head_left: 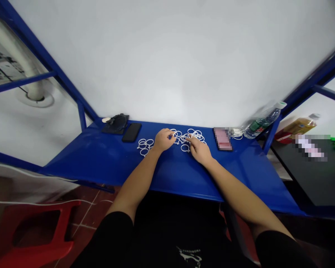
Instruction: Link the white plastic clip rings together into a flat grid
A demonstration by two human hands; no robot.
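Observation:
White plastic rings with small eyelets, like curtain rings, lie on the blue table [100, 160] in groups. My left hand [164, 140] is closed, thumb and forefinger pinched at the edge of a white ring in the middle group. Below and left of that hand is a small cluster of rings [144, 152]. My right hand [200, 149] reaches with its forefinger stretched out onto the larger pile of rings [194, 132], touching it; its other fingers are partly hidden. One ring [185, 148] lies just left of the right hand.
A black phone [132, 132] and a dark pouch [116, 123] lie at the back left. Toward the right are a pink-screened phone [223, 139], a white cable [237, 133] and a tilted plastic bottle [264, 121]. Blue metal posts flank the table; a red stool [44, 249] stands lower left.

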